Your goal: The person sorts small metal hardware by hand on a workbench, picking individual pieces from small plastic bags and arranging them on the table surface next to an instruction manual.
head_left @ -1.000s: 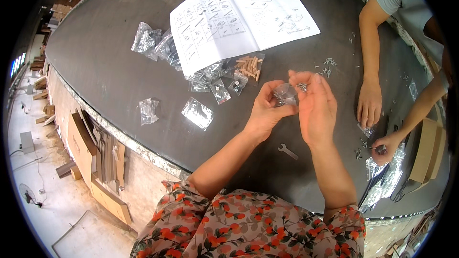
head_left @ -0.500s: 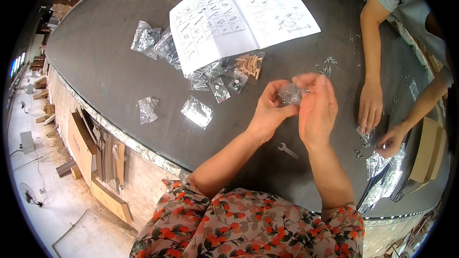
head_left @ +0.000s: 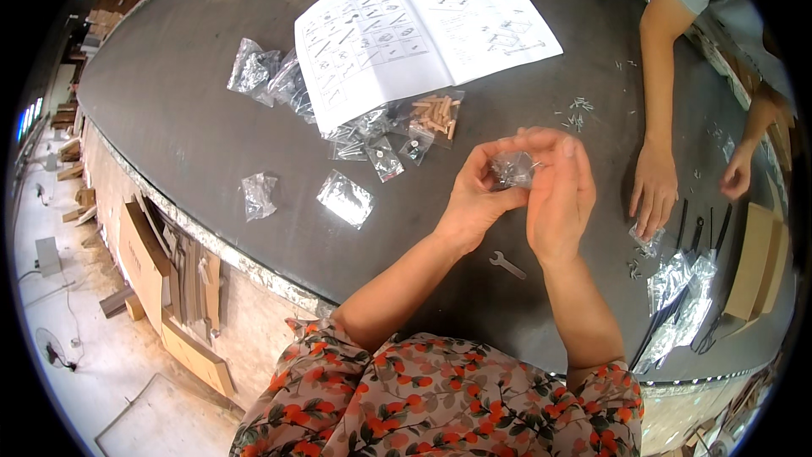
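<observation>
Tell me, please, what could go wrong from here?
The left hand pinches a clear plastic bag of metal pieces beside the cupped right hand; pieces might slip out between them. Dropped pieces could mix with the loose fasteners on the dark tabletop. The open-ended wrench near the right forearm might get bumped.

Held bag (head_left: 511, 171): clear plastic, glossy, crinkled. Tabletop (head_left: 186, 144): dark, smooth, faint sheen; its near-left edge (head_left: 271, 266) is rough and pitted. Open booklet (head_left: 364, 59): white paper, matt. Dowels (head_left: 435, 113): pale wood, matt. Wrench (head_left: 508, 266): metal, dull silver. Box (head_left: 748, 267) at right: brown cardboard, matt. Near-right packets (head_left: 689, 309): plastic, wrinkled, highly reflective. Garment (head_left: 448, 398): printed cloth, matt.
</observation>
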`<state>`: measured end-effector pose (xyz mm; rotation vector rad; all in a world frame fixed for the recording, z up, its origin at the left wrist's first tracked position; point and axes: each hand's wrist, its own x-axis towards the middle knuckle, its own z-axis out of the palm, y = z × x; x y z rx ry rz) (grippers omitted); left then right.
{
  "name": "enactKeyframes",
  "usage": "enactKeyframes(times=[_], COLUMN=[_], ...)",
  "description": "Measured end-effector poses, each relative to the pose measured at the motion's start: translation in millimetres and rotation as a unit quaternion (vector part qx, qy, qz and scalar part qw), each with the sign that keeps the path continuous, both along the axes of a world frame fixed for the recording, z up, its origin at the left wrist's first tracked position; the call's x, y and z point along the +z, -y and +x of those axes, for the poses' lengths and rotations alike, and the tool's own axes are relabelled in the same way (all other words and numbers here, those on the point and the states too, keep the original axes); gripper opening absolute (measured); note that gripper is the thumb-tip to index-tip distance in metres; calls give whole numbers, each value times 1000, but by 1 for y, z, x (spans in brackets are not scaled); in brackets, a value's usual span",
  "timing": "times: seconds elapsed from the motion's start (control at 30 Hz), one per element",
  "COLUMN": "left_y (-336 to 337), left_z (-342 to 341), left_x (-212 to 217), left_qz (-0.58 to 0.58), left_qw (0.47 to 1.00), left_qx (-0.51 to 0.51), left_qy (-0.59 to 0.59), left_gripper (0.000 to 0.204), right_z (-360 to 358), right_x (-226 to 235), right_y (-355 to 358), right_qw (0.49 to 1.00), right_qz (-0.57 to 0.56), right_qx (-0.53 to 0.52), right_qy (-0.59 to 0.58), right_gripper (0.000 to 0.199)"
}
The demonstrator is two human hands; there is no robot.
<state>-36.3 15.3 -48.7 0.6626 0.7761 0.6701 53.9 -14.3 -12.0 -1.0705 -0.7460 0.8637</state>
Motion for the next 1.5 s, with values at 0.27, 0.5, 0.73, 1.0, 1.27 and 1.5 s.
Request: enactKeyframes(times=[0.27,0.5,0.73,1.0,1.27,1.5], left_y=[1,2,2,4,4,-12], left_z=[0,2,-1,3,-4,-38], left_x=[-2,-3,-2,-10,-1,-26], left_qz=[10,3,-11,32,-5,-17], left_qw=[1000,1000,999,999,998,1000], left_qx=[-11,-23,-24,-12,-34,-12], left_qy=[0,8,19,27,59,-10], left_gripper=[55,55,56,57,53,57], right_z=[3,9,9,16,15,24], right_x=[-5,-7,-7,-8,-1,-37], right_y=[3,1,3,4,11,66], right_qw=[1000,994,990,991,958,968], right_qz=[21,59,89,81,132,-85], right_qx=[13,22,98,81,-19,-213], right_qy=[11,91,54,71,255,98], right_gripper=[33,36,43,46,35,21])
